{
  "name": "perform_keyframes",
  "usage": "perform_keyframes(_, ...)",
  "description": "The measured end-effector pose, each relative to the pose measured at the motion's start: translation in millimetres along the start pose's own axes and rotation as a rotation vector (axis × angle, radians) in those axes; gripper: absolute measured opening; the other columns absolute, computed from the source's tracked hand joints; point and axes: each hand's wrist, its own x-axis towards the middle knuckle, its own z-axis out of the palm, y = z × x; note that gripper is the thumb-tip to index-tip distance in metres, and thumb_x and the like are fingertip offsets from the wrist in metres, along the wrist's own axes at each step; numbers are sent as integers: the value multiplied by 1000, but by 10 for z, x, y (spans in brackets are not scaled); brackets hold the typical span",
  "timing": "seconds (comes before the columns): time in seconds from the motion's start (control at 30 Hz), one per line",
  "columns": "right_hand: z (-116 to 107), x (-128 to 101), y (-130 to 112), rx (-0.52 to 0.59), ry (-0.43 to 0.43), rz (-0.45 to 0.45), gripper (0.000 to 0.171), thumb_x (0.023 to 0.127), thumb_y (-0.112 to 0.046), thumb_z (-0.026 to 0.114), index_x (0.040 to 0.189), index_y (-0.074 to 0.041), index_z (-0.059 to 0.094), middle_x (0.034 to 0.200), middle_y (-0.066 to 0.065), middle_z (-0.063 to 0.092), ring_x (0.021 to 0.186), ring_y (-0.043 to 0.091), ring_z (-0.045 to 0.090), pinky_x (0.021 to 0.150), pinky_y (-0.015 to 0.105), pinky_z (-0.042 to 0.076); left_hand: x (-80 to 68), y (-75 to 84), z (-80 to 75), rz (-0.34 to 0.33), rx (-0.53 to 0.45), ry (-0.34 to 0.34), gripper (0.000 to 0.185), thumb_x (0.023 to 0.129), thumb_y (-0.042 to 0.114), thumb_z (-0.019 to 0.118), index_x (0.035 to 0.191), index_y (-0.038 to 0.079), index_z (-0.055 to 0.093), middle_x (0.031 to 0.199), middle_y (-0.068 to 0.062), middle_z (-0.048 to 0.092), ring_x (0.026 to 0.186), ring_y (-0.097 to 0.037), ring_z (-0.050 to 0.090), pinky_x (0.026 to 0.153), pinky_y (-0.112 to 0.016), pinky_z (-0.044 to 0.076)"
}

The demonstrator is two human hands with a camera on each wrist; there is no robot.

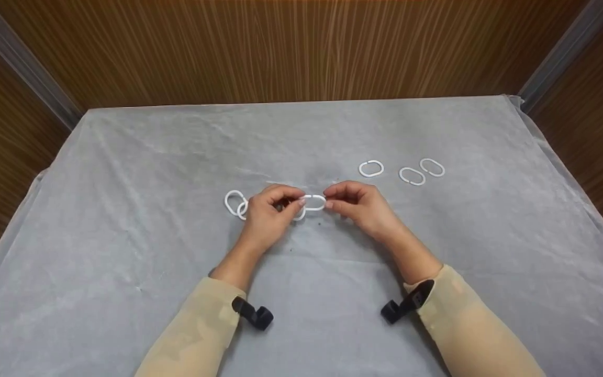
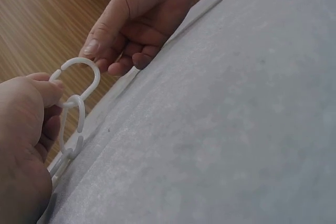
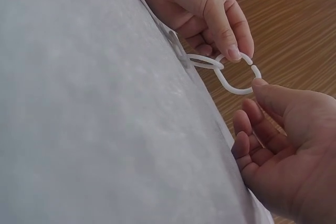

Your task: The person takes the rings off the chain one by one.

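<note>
My left hand [image 1: 270,212] pinches the left end of a white oval plastic chain link [image 1: 314,209] between thumb and forefinger. At the link's other end, the thumb and forefinger of my right hand [image 1: 367,209] pinch its edge. A small gap shows in this link [image 3: 231,88] in the right wrist view. Another white link [image 2: 81,114] is looped through it and hangs below the left fingers in the left wrist view. More of the chain [image 1: 234,192] emerges left of the left hand on the cloth; its middle is hidden behind that hand.
Three loose white links lie beyond the right hand: one oval link [image 1: 371,175] alone, and a pair, the nearer link [image 1: 412,183] and the farther link [image 1: 432,175]. A grey cloth [image 1: 123,225] covers the table. Wood-grain panels [image 1: 301,52] stand behind and at both sides.
</note>
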Motion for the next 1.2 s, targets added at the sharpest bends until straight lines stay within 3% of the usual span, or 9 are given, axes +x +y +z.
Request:
perform_keyframes(0.33,20,15,46,33,-45,-26,22,91,1,81,111,6,76,99,14,75,78,11,64,66,22,50,-3,-5,-12,-2,-25,-9,10,89,0,83,99,4,83,93,-9,75,83,-16,64,72,-23,50)
perform_keyframes(0.67,38,0,69,13,-44,-12,16,91,1,81,106,6,77,89,0,74,74,10,61,65,21,49,-38,14,-22,-20,-3,-23,12,89,-1,83,100,5,83,94,-10,75,83,-16,64,73,-23,51)
perform_keyframes(1.2,38,6,87,14,-17,-22,15,92,1,80,105,7,76,89,-1,73,77,10,61,67,21,48,-17,-30,-52,55,38,-10,13,90,3,84,103,2,82,94,-4,75,82,-18,65,72,-24,52)
